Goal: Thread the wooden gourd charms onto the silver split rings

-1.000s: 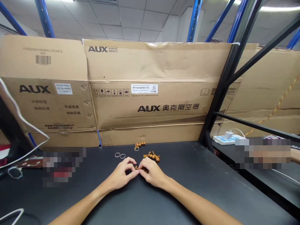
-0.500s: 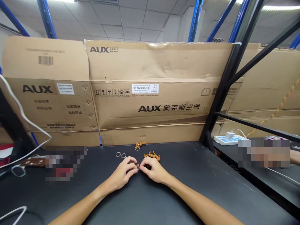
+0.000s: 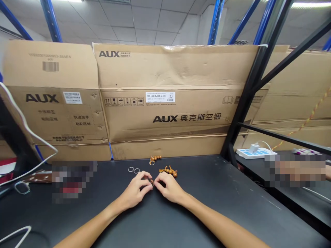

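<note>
My left hand (image 3: 137,190) and my right hand (image 3: 170,187) meet fingertip to fingertip over the black table. Both are closed in a pinch on a small brown wooden bead charm (image 3: 151,182), mostly covered by the fingers. Just beyond my right hand lies a small heap of brown bead charms (image 3: 170,171) with yellowish cords. Two bare metal rings, a left one (image 3: 131,169) and a right one (image 3: 137,171), rest flat beyond my left hand. Farther back is a bead charm (image 3: 157,157) with a metal ring (image 3: 152,163) at its left end.
Cardboard boxes (image 3: 165,75) stand along the table's back edge. A black metal post (image 3: 243,89) rises at the right, with a white power strip (image 3: 254,153) beyond it. Glasses (image 3: 22,187) and blurred-out items lie left, near a white cable (image 3: 31,129). A co-worker's blurred-out hand shows at right.
My hands stay nearly in place, with small finger movements around the bead charm. A pale ring edge seen earlier between my fingertips is now hardly visible. The co-worker's hand at right has shifted slightly.
</note>
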### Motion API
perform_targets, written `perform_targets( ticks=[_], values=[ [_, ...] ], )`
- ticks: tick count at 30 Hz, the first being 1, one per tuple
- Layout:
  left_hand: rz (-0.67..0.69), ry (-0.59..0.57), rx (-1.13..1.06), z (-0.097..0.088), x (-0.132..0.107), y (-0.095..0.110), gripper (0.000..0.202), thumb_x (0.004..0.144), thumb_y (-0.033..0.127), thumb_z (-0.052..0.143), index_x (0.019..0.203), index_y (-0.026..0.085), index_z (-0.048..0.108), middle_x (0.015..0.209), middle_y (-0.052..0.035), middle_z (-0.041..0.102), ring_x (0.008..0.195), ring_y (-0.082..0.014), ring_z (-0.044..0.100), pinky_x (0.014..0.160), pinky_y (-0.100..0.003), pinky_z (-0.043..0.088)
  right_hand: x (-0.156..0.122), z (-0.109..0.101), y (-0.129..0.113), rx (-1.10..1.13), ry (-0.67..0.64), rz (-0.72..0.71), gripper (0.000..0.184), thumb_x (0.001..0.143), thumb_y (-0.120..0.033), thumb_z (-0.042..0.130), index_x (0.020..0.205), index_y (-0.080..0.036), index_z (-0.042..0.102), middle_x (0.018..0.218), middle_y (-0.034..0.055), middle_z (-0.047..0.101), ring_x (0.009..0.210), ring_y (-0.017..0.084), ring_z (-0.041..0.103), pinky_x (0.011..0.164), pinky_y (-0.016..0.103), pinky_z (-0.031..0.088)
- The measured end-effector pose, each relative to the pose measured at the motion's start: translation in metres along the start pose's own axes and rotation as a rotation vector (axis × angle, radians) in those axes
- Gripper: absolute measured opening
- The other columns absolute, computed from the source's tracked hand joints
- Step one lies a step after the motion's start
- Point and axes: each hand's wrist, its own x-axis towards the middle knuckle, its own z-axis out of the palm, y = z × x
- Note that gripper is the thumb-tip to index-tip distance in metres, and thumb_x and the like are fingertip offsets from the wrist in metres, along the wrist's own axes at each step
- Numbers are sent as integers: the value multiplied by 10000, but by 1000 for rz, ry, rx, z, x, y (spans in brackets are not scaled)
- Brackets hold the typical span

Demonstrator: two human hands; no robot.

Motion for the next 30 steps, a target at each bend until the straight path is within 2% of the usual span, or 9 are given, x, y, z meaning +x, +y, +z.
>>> perform_targets(
  ticks=[4,9,13,16,20,22,26,30],
  values=[
    [-18,-4,14,0,-1,-2,186,920,233,464,871,208,642,1106,-48,542,1009,-187,529,934,-338,430,1,0,5,-14,17,24,126,838,-142,539,737,-183,603,757,26,636,738,162,567,705,279,434],
    [-7,10,77,5,-3,1,145,900,194,475,827,199,600,1075,-45,550,986,-188,526,913,-352,433,-1,3,-5,-4,37,40,152,846,-137,517,724,-183,595,727,19,621,698,152,554,646,260,422],
    [-4,46,114,7,-3,0,147,900,180,466,828,194,594,1080,-51,548,987,-193,525,907,-357,436,-2,3,-9,5,4,10,155,853,-141,517,725,-185,591,726,12,623,704,148,548,648,254,419],
    [-2,46,101,5,-2,-1,158,908,186,468,829,198,604,1099,-50,537,1000,-191,523,918,-348,430,-2,3,-3,-23,-3,-15,146,867,-152,513,746,-187,587,753,13,627,728,149,551,679,259,422],
    [12,-12,52,-1,-3,-1,156,915,219,483,834,211,616,1133,-40,523,1007,-176,530,926,-322,427,1,-3,12,-181,43,-10,142,880,-146,501,769,-179,584,789,34,625,761,164,540,719,285,414],
    [20,-16,104,-3,-4,-4,155,914,229,481,832,212,612,1136,-42,524,1019,-185,525,934,-345,418,3,-7,18,-296,64,-10,160,881,-140,502,750,-175,587,772,41,619,758,172,524,721,297,399],
    [-14,77,365,-5,-3,-20,152,893,196,463,829,195,601,1102,-75,538,1010,-239,520,886,-423,420,5,-11,21,-531,60,-67,164,898,-176,505,784,-181,623,809,59,620,811,203,493,721,326,365],
    [-68,128,519,-5,2,-30,161,868,159,468,973,177,589,1125,-107,540,1018,-263,520,843,-415,436,6,-11,19,-650,106,-13,121,891,-196,530,874,-188,650,889,70,612,848,219,473,718,343,353]
  ],
)
